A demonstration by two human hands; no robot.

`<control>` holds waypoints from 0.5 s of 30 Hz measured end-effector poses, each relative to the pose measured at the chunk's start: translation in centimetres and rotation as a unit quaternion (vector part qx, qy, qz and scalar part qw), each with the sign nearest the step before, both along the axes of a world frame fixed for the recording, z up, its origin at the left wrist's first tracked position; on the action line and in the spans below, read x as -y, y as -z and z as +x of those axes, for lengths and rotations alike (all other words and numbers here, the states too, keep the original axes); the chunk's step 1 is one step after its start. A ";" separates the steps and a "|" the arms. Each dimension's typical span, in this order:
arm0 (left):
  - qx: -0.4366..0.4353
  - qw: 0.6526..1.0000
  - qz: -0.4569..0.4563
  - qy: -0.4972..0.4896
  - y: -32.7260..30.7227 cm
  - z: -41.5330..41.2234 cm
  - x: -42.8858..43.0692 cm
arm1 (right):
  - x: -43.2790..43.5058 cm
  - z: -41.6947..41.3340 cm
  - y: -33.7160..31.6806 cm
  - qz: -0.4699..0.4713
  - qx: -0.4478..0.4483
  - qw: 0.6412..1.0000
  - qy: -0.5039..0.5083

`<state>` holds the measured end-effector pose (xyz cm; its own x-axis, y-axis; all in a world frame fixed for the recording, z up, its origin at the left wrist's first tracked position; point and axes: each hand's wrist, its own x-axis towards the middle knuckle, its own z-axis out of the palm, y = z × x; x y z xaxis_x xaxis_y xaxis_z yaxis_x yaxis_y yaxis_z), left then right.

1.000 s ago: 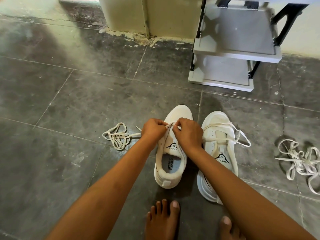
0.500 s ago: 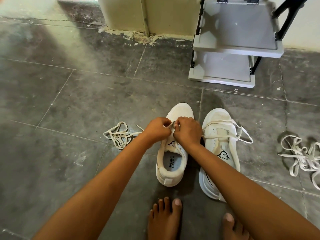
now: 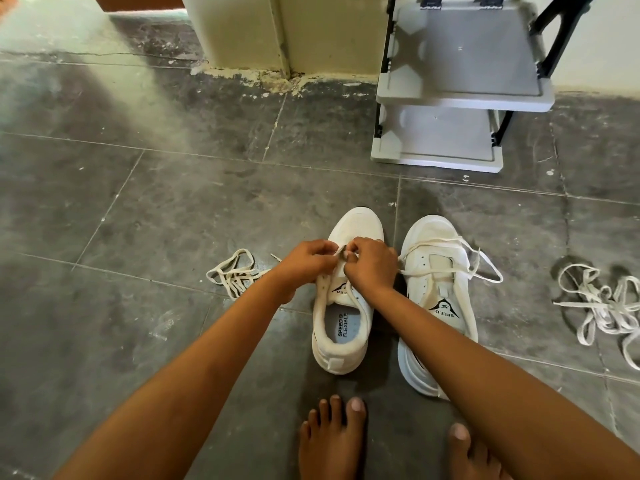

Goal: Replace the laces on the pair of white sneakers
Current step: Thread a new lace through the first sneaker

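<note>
Two white sneakers stand side by side on the dark floor, toes pointing away from me. Over the left sneaker [image 3: 341,336] both hands meet at the eyelets: my left hand [image 3: 306,259] and my right hand [image 3: 372,263] each pinch a bit of white lace [image 3: 341,251] between them. The same lace trails off to the left into a loose heap [image 3: 233,277]. The right sneaker [image 3: 438,292] has a lace threaded only through its front eyelets, with loose loops hanging to its right.
A tangled pile of white laces [image 3: 602,308] lies on the floor at the right. A grey plastic shoe rack [image 3: 450,98] stands at the back right against a pale wall. My bare feet [image 3: 334,441] rest just behind the sneakers.
My hands have stayed on the left sneaker's front eyelets, shifting slightly toward the toe while working the lace. The camera view tilted a little.
</note>
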<state>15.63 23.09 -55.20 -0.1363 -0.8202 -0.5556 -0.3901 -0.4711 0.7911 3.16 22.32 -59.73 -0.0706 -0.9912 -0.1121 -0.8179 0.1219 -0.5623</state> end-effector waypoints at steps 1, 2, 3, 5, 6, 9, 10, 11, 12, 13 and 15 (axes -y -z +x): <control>0.003 1.000 -0.004 0.002 0.0 -0.1 0.0 | 0.1 0.0 0.0 -0.003 -0.021 1.000 -0.014; 0.014 1.000 -0.015 0.009 0.0 -0.2 0.0 | 0.2 -0.1 0.0 -0.006 -0.042 0.999 -0.034; 0.036 0.999 -0.033 0.022 0.0 -0.4 0.1 | 0.3 -0.2 0.0 -0.012 -0.065 0.996 -0.055; 0.069 0.995 -0.060 0.032 0.0 -0.6 0.2 | 0.4 -0.5 0.0 -0.022 -0.089 0.992 -0.086; 0.064 0.996 -0.058 0.021 0.1 -0.6 0.2 | 0.4 -0.7 0.2 -0.028 -0.080 0.992 -0.091; 0.001 0.999 -0.019 -0.034 0.5 -0.1 0.3 | 0.2 -1.0 0.6 -0.036 -0.014 0.997 -0.066; -0.020 0.998 -0.005 -0.058 0.7 0.0 0.2 | 0.2 -1.0 0.8 -0.037 0.004 0.998 -0.057; -0.038 0.996 0.005 -0.083 0.9 0.2 0.0 | 0.2 -1.0 0.9 -0.036 0.017 0.998 -0.052; -0.053 0.993 0.010 -0.104 1.2 0.2 -0.1 | 0.2 -1.0 1.0 -0.034 0.026 0.998 -0.050; -0.059 0.991 0.008 -0.118 1.4 0.2 -0.2 | 0.2 -1.0 1.0 -0.033 0.032 0.998 -0.048; -0.049 0.991 -0.008 -0.122 1.8 0.0 -0.4 | 0.2 -1.0 1.0 -0.033 0.032 0.998 -0.049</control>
